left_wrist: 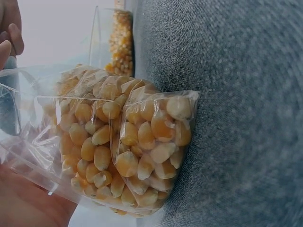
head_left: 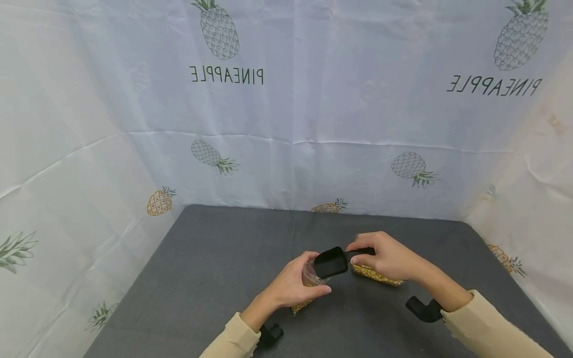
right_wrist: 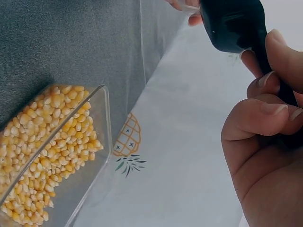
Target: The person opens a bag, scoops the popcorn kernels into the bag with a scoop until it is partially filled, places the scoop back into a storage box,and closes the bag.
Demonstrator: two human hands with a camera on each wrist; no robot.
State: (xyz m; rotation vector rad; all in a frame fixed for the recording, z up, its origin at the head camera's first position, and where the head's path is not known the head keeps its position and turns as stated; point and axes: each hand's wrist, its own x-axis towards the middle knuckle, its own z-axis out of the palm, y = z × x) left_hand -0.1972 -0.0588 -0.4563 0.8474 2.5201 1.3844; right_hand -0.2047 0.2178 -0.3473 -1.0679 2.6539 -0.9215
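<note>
A clear plastic bag of corn kernels stands with its bottom against the grey tabletop. My left hand grips the bag around its upper part, thumb on the near side and fingers on the far side. Over the bag's mouth is the bowl of a black scoop, tilted, with no kernels showing in it. My right hand holds the scoop by its handle, between thumb and curled fingers. Below that hand sits a clear box of loose corn kernels, partly hidden by the hand in the head view.
The dark grey table meets a white curtain printed with pineapples at the back and both sides. Black wrist mounts stick out under both forearms, close over the table.
</note>
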